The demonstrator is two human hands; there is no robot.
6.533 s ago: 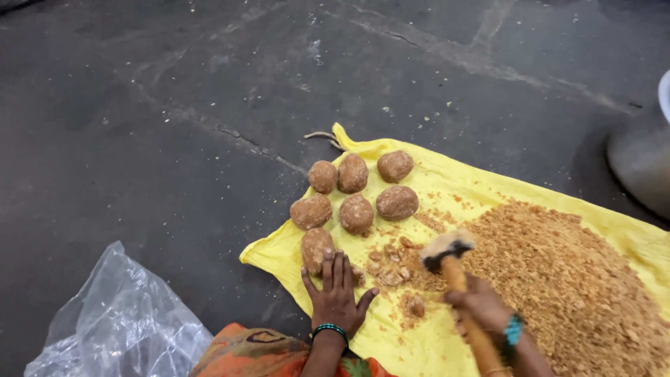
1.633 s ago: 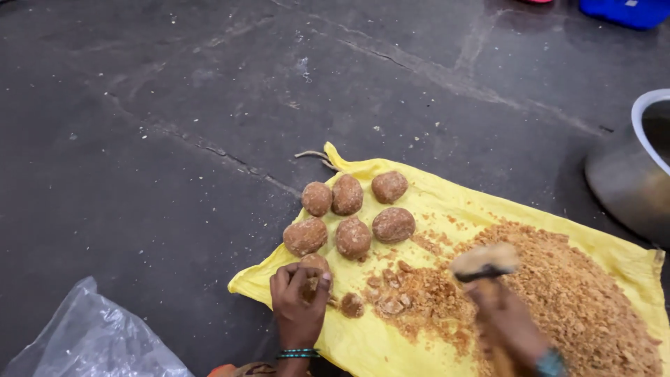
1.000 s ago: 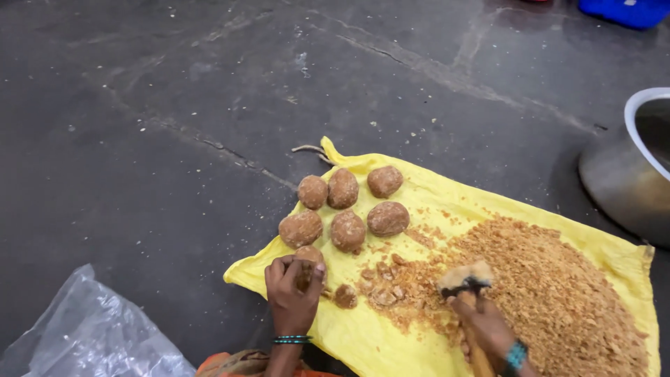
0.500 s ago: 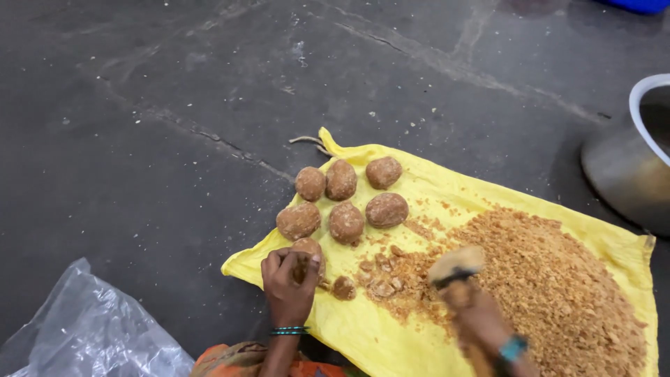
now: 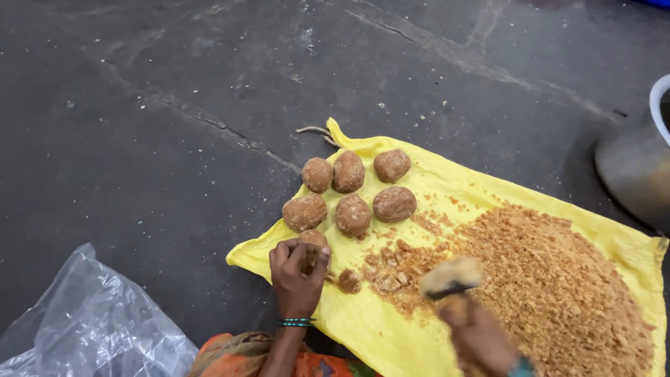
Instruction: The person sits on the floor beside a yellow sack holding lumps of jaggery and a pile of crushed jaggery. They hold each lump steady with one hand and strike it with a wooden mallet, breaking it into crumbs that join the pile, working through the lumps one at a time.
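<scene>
Your left hand [image 5: 299,276] clamped on brown lump [image 5: 312,239] at yellow cloth [image 5: 363,328] near edge; right hand [image 5: 481,335], blurred, closed round mallet [image 5: 450,278] above broken pieces [image 5: 388,274]. Risk: mallet strikes left fingers, just beside. Crumb heap [image 5: 558,286] right; six whole lumps [image 5: 352,213] beyond; metal pot [image 5: 638,174] far right.

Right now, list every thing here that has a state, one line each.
Left hand: curled around a brown lump.
Brown lump: whole, gripped.
Right hand: grips the mallet, blurred.
Mallet: raised above the fragments.
Six round lumps: whole, untouched.
Crumb pile: crushed, heaped.
Yellow cloth: spread flat.
Plastic bag: crumpled.
</scene>
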